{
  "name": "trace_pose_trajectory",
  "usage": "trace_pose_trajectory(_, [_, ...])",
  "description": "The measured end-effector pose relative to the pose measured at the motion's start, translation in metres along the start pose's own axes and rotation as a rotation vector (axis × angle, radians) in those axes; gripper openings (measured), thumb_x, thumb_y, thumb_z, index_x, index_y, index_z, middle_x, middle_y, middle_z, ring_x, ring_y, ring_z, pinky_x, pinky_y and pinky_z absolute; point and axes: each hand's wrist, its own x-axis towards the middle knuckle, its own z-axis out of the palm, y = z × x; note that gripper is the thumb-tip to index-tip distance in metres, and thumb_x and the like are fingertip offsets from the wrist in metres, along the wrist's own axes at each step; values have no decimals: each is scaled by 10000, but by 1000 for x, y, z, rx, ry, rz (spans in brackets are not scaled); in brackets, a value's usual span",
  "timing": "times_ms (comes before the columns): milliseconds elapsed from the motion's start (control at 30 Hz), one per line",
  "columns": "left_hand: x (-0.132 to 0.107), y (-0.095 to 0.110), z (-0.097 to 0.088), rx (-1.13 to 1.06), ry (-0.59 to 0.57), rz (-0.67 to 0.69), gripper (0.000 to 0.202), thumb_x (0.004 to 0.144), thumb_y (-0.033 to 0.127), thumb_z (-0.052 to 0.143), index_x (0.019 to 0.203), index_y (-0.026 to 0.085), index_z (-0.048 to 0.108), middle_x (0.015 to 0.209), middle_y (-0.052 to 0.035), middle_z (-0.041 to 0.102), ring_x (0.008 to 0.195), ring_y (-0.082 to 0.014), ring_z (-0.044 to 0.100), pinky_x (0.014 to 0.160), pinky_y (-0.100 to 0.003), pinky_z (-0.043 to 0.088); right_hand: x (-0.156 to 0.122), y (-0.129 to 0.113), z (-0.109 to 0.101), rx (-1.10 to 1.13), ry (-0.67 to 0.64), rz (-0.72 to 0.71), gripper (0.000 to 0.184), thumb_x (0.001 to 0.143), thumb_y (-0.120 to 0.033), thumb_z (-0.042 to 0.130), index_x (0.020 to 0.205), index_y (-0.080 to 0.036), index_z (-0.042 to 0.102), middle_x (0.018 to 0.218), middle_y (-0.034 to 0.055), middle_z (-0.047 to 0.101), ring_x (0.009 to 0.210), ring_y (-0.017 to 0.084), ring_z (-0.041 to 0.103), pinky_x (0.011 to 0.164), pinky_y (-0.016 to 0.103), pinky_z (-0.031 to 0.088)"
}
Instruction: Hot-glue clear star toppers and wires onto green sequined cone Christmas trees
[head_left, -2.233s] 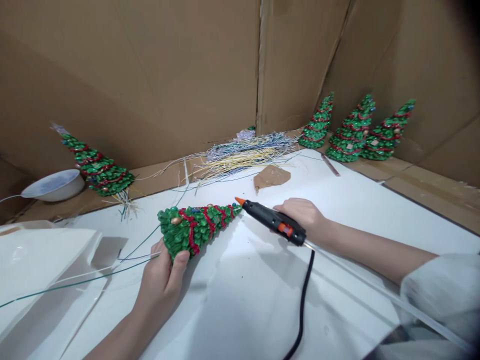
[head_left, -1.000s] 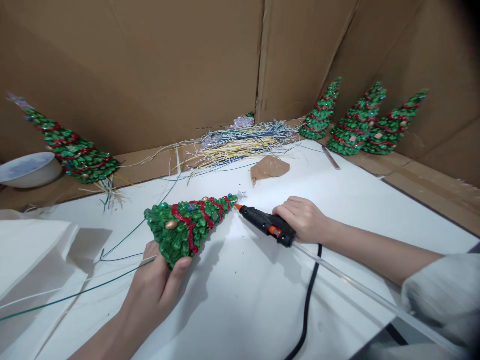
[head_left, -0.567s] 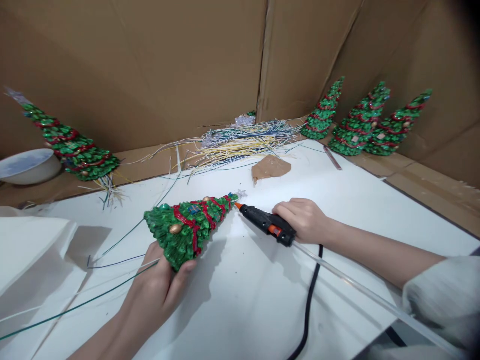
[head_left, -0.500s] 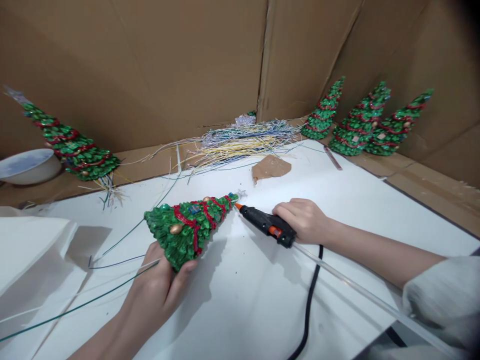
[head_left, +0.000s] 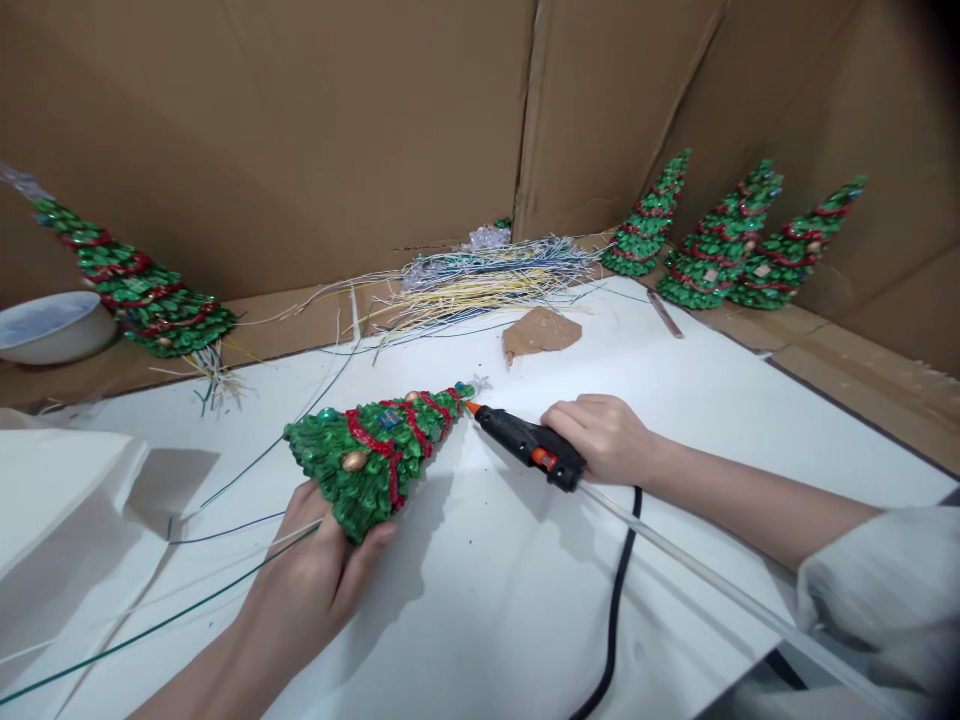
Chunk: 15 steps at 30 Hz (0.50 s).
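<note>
My left hand (head_left: pixel 315 580) grips the wide base of a small green Christmas tree (head_left: pixel 379 452) with red garlands and gold beads. The tree lies tilted, tip pointing right, with a small silver star (head_left: pixel 480 382) at the tip. My right hand (head_left: pixel 609 438) holds a black hot glue gun (head_left: pixel 525 445). Its orange nozzle touches the tree's tip. A clear glue stick (head_left: pixel 720 590) juts from the gun's back, and a black cord (head_left: pixel 611 620) trails toward me.
A white sheet (head_left: pixel 675 400) covers the table inside cardboard walls. Three finished trees (head_left: pixel 720 245) stand at the back right, another tree (head_left: pixel 127 285) beside a white bowl (head_left: pixel 49 328) at the left. A pile of coloured wires (head_left: pixel 487 285) and a brown scrap (head_left: pixel 540 335) lie behind.
The glue gun's nozzle has closed in on the tree's tip and now touches it. My left hand has turned the tree slightly.
</note>
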Motion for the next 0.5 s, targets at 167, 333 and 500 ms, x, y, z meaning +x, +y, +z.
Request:
trace_pose_trajectory(167, [1,2,-1,4,-4,-12,194,905,292,398,968,162,528,933,-102,593,950,-265,524,844,-371,397,2,0,0,-10,11,3,236,874,-237,352,717,-173,516,571,17,525,476,127,413,503,267,295])
trace_pose_trajectory(333, [2,2,-1,1,-5,3,201,908,275,390,989,157,530,926,-105,587,959,-267,525,842,-373,403,3,-1,-1,-24,38,17,248,878,-224,346,708,-168,517,556,15,523,464,127,389,497,266,281])
trace_pose_trajectory(500, [2,1,-1,-1,5,20,182,898,268,409,970,155,533,892,-95,592,909,-259,538,823,-369,413,5,-1,-2,-27,71,16,294,893,-229,327,681,-164,521,538,15,518,461,130,375,491,261,279])
